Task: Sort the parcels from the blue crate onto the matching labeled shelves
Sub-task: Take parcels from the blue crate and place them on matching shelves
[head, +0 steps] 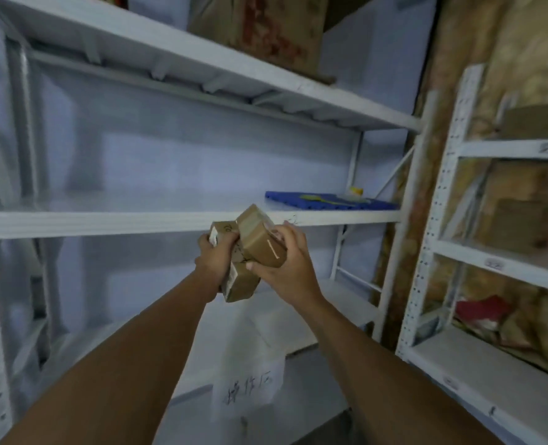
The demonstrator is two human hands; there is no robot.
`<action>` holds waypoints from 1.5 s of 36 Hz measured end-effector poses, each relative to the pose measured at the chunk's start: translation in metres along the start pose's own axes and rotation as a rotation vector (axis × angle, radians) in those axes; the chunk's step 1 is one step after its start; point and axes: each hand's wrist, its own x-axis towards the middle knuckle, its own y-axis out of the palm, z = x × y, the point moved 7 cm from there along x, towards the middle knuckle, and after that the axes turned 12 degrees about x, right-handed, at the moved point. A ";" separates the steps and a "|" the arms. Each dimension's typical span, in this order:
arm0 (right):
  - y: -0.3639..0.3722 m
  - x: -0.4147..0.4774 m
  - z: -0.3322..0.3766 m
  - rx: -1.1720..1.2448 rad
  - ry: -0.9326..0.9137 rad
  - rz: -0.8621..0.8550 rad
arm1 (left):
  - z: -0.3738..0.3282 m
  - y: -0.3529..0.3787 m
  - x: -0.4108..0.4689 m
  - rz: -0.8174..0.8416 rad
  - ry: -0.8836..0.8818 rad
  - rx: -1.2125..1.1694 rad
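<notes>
The left hand (216, 258) curls round two brown parcels at once: an upper parcel (223, 229) above its knuckles and a lower parcel (240, 282) under its palm, each with a white label on the end facing left. The right hand (285, 268) grips a third, tilted parcel (260, 239), thumb beneath and fingers over the far edge. This one leans against the other two, between both hands. All three are held in the air, none resting on a shelf.

Just behind and above the hands runs the front edge of a white shelf (105, 220). Up and to the right of the right hand, a flat blue panel (330, 200) lies on that shelf and carries a few small yellow items (356, 191), too blurred to name. High above the hands, a big cardboard box (266, 27) stands on the top shelf (170, 49).

Far to the right of the right hand stands a second white rack (427, 245). Its shelves hold brown boxes (517, 220), and something red (478, 309) lies on a lower level. Small labels are stuck to its shelf fronts. Below the forearms hangs a paper sheet (250, 390) with handwriting. The wall behind the shelves is pale and plain.
</notes>
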 end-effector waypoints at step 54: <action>-0.554 -0.207 0.244 0.333 0.033 -0.886 | -0.228 0.366 -0.296 0.852 0.364 -0.462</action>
